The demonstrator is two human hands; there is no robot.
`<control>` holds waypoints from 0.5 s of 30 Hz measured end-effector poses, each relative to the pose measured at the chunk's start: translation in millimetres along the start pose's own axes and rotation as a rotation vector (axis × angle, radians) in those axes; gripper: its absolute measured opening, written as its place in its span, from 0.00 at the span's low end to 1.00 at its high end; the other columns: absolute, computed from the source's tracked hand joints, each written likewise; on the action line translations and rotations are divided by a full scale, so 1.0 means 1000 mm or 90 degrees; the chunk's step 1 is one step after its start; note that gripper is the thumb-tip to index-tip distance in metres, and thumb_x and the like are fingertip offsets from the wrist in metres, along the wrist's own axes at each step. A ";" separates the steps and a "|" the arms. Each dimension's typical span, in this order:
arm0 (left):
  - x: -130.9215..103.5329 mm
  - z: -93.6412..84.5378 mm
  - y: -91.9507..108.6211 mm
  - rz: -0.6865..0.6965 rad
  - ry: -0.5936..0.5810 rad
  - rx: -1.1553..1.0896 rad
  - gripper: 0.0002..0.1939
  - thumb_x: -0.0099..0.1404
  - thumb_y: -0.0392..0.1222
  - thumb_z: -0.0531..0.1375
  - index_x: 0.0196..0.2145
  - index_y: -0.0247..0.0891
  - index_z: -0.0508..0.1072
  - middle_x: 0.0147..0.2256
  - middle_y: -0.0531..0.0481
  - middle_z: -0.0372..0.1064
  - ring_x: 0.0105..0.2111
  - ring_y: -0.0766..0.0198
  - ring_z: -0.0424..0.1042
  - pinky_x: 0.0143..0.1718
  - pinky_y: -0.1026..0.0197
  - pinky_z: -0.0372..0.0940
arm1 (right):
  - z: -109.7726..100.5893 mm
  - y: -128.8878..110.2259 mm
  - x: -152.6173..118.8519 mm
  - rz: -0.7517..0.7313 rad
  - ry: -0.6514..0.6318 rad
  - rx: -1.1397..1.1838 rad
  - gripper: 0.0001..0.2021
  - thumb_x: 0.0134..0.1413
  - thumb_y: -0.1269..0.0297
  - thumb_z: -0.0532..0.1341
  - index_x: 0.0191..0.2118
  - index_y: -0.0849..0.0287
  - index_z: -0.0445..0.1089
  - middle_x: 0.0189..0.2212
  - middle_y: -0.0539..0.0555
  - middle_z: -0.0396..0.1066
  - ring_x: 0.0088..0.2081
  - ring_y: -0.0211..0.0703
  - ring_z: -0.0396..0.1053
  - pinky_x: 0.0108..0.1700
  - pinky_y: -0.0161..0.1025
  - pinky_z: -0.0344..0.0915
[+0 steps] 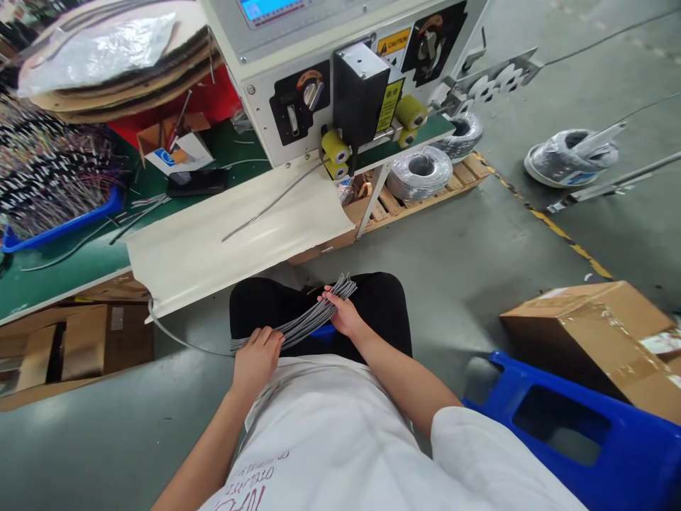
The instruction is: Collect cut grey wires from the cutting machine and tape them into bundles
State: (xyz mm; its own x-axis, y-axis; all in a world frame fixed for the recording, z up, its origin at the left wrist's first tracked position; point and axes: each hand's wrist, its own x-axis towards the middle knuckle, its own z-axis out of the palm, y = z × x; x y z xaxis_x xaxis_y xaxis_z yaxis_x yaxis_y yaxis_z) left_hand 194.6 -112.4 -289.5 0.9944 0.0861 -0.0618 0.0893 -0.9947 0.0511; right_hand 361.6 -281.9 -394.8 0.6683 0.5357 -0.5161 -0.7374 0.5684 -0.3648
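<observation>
A bundle of grey cables (306, 321) lies across my lap, slightly bent, with its right end raised. My left hand (258, 358) is closed over the bundle's left part. Near the right end, my right hand (340, 311) grips the same bundle, thumb and fingers around it. One longer cable (184, 343) curves out to the left from beside my left hand up to the edge of the cream chute (186, 266). A single grey cable (271, 204) extends from the machine's yellow-green rollers (336, 152) down over the chute.
The white machine (260, 92) stands ahead on a green table (32, 287). Left are a blue tray (64, 226) of wires and a black phone (196, 183). Cable coils (420, 172) sit beyond. At right are a blue stool (628, 443) and a cardboard box (590, 333).
</observation>
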 end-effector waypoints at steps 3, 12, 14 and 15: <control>-0.004 0.000 -0.010 -0.016 0.031 -0.009 0.12 0.70 0.44 0.51 0.41 0.42 0.73 0.37 0.47 0.70 0.39 0.59 0.68 0.37 0.59 0.63 | -0.003 0.002 0.002 -0.005 -0.002 0.001 0.15 0.43 0.66 0.74 0.38 0.59 0.73 0.31 0.49 0.76 0.38 0.42 0.75 0.44 0.39 0.70; -0.036 0.027 -0.062 -0.153 0.146 -0.200 0.20 0.64 0.47 0.52 0.53 0.55 0.68 0.38 0.44 0.72 0.40 0.45 0.73 0.43 0.43 0.69 | -0.007 0.005 0.001 -0.012 -0.018 0.009 0.19 0.39 0.63 0.76 0.38 0.61 0.73 0.30 0.49 0.76 0.36 0.42 0.75 0.43 0.41 0.70; -0.035 0.034 -0.060 -0.164 0.185 -0.234 0.25 0.61 0.47 0.53 0.56 0.66 0.65 0.34 0.46 0.73 0.38 0.41 0.73 0.41 0.40 0.67 | -0.009 0.003 0.003 -0.009 -0.023 0.010 0.19 0.38 0.64 0.76 0.38 0.61 0.73 0.31 0.49 0.76 0.36 0.41 0.75 0.43 0.41 0.69; -0.033 0.035 -0.057 -0.162 0.209 -0.237 0.28 0.60 0.47 0.53 0.57 0.70 0.62 0.32 0.47 0.73 0.38 0.39 0.73 0.41 0.38 0.66 | -0.010 0.002 0.003 -0.008 -0.024 0.010 0.20 0.37 0.63 0.76 0.38 0.61 0.73 0.31 0.49 0.76 0.36 0.41 0.75 0.43 0.41 0.69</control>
State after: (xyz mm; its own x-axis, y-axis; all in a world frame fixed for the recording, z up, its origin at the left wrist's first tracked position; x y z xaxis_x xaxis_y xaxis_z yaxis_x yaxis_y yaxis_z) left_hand 154.4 -60.6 -325.7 0.8989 0.3937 0.1924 0.2843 -0.8581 0.4275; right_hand 361.5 -285.2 -404.7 0.6811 0.5518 -0.4813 -0.7274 0.5851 -0.3585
